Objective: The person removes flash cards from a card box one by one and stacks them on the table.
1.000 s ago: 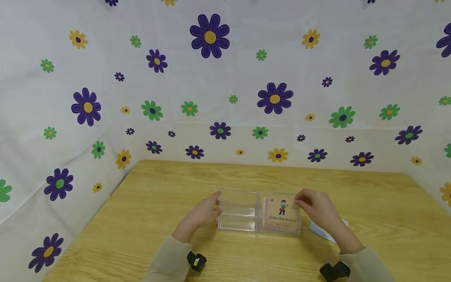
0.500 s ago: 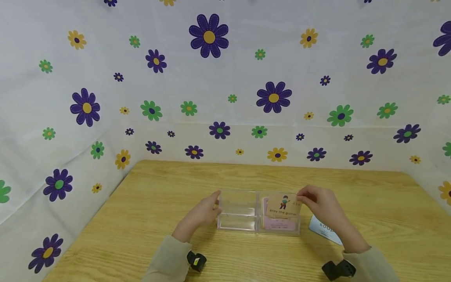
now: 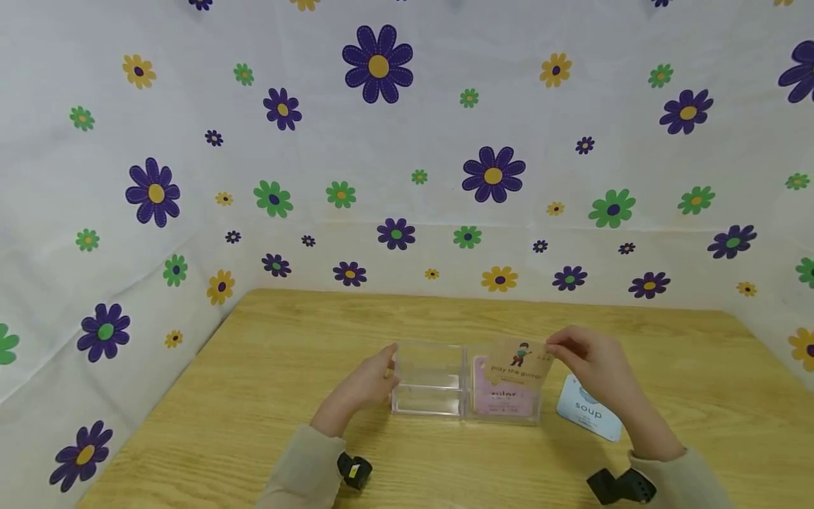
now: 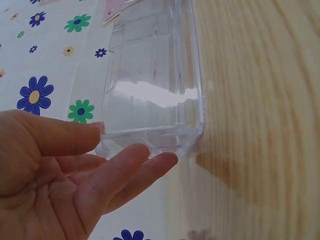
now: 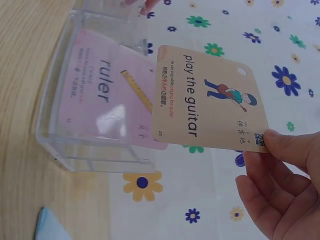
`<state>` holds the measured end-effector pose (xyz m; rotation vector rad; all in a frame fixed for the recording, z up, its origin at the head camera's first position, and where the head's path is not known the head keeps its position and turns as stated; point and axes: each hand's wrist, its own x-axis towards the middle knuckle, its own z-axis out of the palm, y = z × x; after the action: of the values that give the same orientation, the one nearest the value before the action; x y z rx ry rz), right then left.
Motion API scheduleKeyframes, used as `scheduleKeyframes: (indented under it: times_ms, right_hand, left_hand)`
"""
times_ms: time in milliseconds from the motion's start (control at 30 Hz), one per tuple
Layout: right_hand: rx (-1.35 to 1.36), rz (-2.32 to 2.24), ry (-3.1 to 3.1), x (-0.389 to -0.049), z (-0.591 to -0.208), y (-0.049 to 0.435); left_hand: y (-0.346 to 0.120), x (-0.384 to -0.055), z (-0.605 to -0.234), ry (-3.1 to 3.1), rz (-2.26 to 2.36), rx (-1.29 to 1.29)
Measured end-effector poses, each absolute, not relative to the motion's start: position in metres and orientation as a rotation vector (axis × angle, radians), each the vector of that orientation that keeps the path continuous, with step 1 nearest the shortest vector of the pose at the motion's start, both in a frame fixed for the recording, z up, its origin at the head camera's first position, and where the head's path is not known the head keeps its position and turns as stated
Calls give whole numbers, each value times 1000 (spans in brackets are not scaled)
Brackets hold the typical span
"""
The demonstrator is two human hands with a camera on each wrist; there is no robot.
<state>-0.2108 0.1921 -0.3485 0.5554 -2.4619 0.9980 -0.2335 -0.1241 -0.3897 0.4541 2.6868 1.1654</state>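
Observation:
My right hand [image 3: 591,360] pinches a tan flash card [image 5: 210,100] by its edge between thumb and fingers. The card reads "play the guitar" and pictures a person with a guitar. It is tilted and overlaps the right compartment of a clear plastic box [image 3: 467,396] in the head view. Inside that compartment lies a pink "ruler" card [image 5: 107,90], its top partly covered by the tan card in the head view. My left hand [image 3: 365,382] touches the left end of the box with relaxed fingers [image 4: 117,172], beside the left compartment, where no cards show.
A light blue "soup" card [image 3: 588,410] lies on the wooden table [image 3: 305,332], right of the box and under the right forearm. Behind the table hangs a white flower-print cloth [image 3: 432,127]. Each wrist wears a black camera [image 3: 355,471].
My right hand has lifted the guitar card out of the right compartment, up and to the right, uncovering the pink ruler card. More of the soup card shows. The left hand stays in place.

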Motion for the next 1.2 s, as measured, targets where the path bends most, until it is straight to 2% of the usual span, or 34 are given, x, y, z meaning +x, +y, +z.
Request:
scheduleKeyframes:
  times_ms: [200, 1200]
  right_hand:
    - [593, 1014, -2409, -211, -338, 195]
    - [552, 960, -2463, -210, -327, 216]
  left_hand:
    - [-129, -239, -388, 2701, 1154, 531]
    - [-122, -233, -384, 2673, 1202, 435]
